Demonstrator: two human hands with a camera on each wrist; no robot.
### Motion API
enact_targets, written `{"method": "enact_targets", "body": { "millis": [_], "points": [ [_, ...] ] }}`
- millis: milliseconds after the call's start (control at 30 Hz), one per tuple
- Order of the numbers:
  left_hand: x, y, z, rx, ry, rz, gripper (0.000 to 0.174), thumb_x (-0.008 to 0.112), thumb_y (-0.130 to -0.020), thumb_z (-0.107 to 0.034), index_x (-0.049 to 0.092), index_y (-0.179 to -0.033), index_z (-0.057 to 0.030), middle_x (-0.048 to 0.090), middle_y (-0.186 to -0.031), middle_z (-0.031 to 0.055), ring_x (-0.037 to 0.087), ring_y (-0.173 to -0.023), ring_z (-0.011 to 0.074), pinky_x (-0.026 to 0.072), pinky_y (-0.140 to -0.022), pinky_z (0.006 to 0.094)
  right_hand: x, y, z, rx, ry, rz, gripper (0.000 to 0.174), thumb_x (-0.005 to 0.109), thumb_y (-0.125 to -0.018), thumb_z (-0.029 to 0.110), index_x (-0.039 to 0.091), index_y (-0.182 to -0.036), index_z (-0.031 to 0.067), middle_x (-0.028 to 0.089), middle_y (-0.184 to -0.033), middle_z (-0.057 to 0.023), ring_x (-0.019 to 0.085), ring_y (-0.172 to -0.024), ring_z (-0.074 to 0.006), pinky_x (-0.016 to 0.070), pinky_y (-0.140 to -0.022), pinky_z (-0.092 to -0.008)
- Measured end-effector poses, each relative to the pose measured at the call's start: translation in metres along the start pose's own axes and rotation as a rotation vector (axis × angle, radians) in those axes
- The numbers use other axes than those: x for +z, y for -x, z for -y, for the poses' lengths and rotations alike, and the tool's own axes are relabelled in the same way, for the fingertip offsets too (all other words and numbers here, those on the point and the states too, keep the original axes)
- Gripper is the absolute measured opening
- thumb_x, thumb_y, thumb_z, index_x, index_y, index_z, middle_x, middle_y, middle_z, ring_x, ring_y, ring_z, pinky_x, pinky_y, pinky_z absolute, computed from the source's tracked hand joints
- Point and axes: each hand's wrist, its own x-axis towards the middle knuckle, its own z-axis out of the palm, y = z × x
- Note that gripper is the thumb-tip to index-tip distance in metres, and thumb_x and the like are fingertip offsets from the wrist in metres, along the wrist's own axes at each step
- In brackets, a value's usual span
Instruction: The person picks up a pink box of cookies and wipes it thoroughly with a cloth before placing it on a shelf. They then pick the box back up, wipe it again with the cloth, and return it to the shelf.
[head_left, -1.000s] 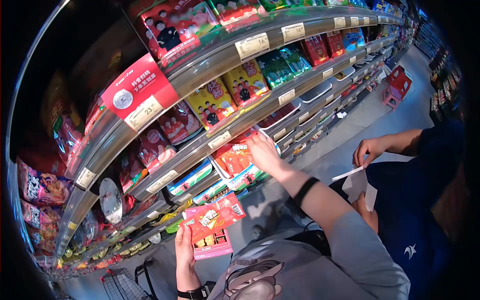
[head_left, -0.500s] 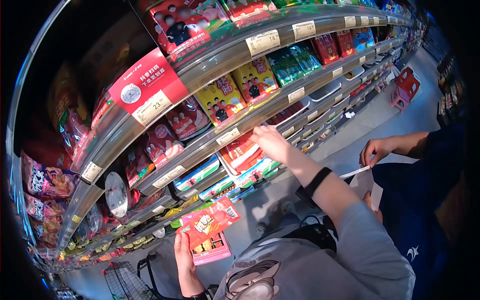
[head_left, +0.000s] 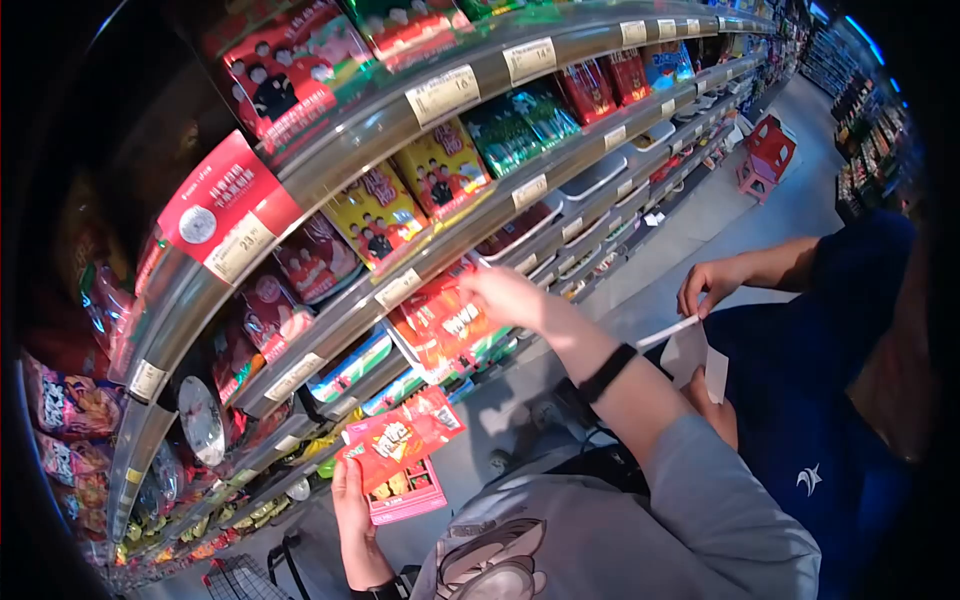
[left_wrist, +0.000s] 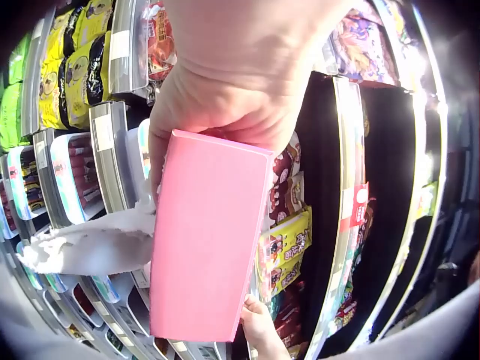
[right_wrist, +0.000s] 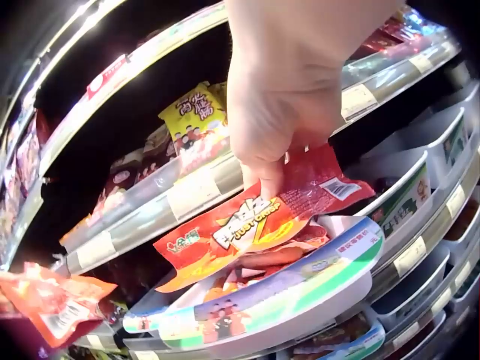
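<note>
My left hand holds a pink box, whose top shows small compartments with snacks. A red snack packet lies across that box in the same grip. In the left wrist view, the plain pink side of the box hides most of the fingers. My right hand pinches another red snack packet by its upper edge, over a white tray with a blue and green front. More red packets lie in the tray beneath it.
Shelves with price tags curve along the left, full of bagged snacks. A person in dark blue stands close on the right, holding white paper. A wire basket is at the bottom, and a red stool stands down the aisle.
The right hand, earlier reaching into the tray, now has a red packet raised with its printed front showing. My left hand keeps the box and packet; the head view has shifted.
</note>
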Motion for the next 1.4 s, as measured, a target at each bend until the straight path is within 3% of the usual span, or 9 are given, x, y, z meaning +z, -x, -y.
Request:
{"method": "enact_targets", "body": {
  "millis": [133, 267, 433, 567, 700, 767, 900, 1167, 1400],
  "points": [
    [0.008, -0.007, 0.005, 0.023, -0.032, 0.073, 0.025, 0.047, -0.098, -0.019, 0.055, -0.115, -0.0017, 0.063, -0.107, 0.0068, 0.061, -0.093, 0.0114, 0.05, -0.08, 0.0265, -0.01, 0.02, 0.026, 0.065, -0.338, 0.179, 0.008, 0.059, -0.084, 0.005, 0.06, -0.092, 0.0032, 0.064, -0.082, -0.0112, 0.063, -0.076, -0.0203, 0.0487, -0.068, -0.0332],
    [0.023, -0.013, 0.0, 0.048, -0.102, 0.19, 0.025, 0.044, -0.099, -0.015, 0.055, -0.116, 0.0, 0.062, -0.109, 0.0067, 0.059, -0.096, 0.0101, 0.0475, -0.084, 0.0262, -0.02, 0.034, 0.058, 0.063, -0.513, 0.243, 0.01, 0.058, -0.086, 0.004, 0.059, -0.095, 0.001, 0.064, -0.083, -0.0084, 0.06, -0.079, -0.0141, 0.0479, -0.069, -0.0291],
    [0.044, -0.007, -0.017, 0.009, -0.091, 0.264, 0.029, 0.044, -0.099, -0.016, 0.053, -0.122, -0.0001, 0.061, -0.113, 0.0065, 0.058, -0.098, 0.0099, 0.0477, -0.086, 0.0257, -0.03, 0.045, 0.087, -0.06, -0.508, 0.204, 0.012, 0.059, -0.086, 0.003, 0.059, -0.097, -0.0003, 0.065, -0.087, -0.01, 0.062, -0.08, -0.0161, 0.0483, -0.07, -0.0288],
    [0.053, -0.003, -0.024, 0.003, -0.065, 0.307, 0.03, 0.045, -0.099, -0.018, 0.053, -0.122, -0.0006, 0.061, -0.114, 0.0065, 0.058, -0.098, 0.0105, 0.0484, -0.085, 0.0262, -0.037, 0.052, 0.106, 0.078, -0.521, 0.232, 0.012, 0.057, -0.086, 0.003, 0.057, -0.098, -0.0005, 0.065, -0.086, -0.0102, 0.063, -0.079, -0.0166, 0.048, -0.068, -0.0301],
    [0.06, -0.004, -0.027, 0.057, -0.04, 0.33, 0.03, 0.044, -0.099, -0.018, 0.052, -0.122, -0.0001, 0.06, -0.115, 0.0069, 0.058, -0.098, 0.0109, 0.0482, -0.085, 0.0265, -0.036, 0.059, 0.109, 0.06, -0.457, 0.249, 0.013, 0.056, -0.085, 0.001, 0.056, -0.098, -0.0005, 0.065, -0.084, -0.011, 0.063, -0.077, -0.0162, 0.0472, -0.065, -0.0305],
    [0.058, -0.004, -0.027, 0.04, -0.036, 0.347, 0.03, 0.044, -0.099, -0.017, 0.051, -0.123, 0.0003, 0.06, -0.116, 0.0071, 0.057, -0.1, 0.0114, 0.0476, -0.087, 0.027, -0.031, 0.063, 0.109, -0.122, -0.417, 0.146, 0.015, 0.055, -0.081, 0.002, 0.055, -0.096, 0.0009, 0.061, -0.07, -0.0109, 0.06, -0.06, -0.019, 0.0431, -0.054, -0.0312],
    [0.061, -0.004, -0.029, -0.014, -0.042, 0.371, 0.029, 0.044, -0.099, -0.017, 0.051, -0.122, -0.0003, 0.06, -0.117, 0.0071, 0.057, -0.103, 0.0113, 0.0466, -0.089, 0.0272, -0.045, 0.067, 0.125, 0.027, -0.535, 0.194, 0.018, 0.054, -0.08, 0.004, 0.056, -0.098, 0.0008, 0.058, -0.064, -0.011, 0.061, -0.06, -0.0197, 0.0428, -0.054, -0.0326],
    [0.069, -0.005, -0.039, -0.128, 0.036, 0.426, 0.033, 0.045, -0.099, -0.025, 0.053, -0.12, -0.0012, 0.061, -0.115, 0.0077, 0.059, -0.101, 0.0121, 0.0478, -0.087, 0.0276, -0.049, 0.072, 0.128, -0.079, -0.226, 0.127, 0.023, 0.057, -0.086, 0.024, 0.06, -0.092, 0.0015, 0.057, -0.063, -0.013, 0.058, -0.063, -0.0335, 0.0447, -0.061, -0.039],
    [0.07, -0.007, -0.036, -0.138, 0.032, 0.479, 0.036, 0.047, -0.098, -0.028, 0.053, -0.122, -0.0014, 0.061, -0.115, 0.0094, 0.059, -0.1, 0.0134, 0.0489, -0.086, 0.0289, -0.037, 0.07, 0.112, -0.199, -0.293, 0.049, 0.027, 0.058, -0.087, 0.028, 0.061, -0.081, 0.0025, 0.056, -0.068, -0.0172, 0.058, -0.07, -0.0325, 0.0434, -0.065, -0.0392]
  ]
}}
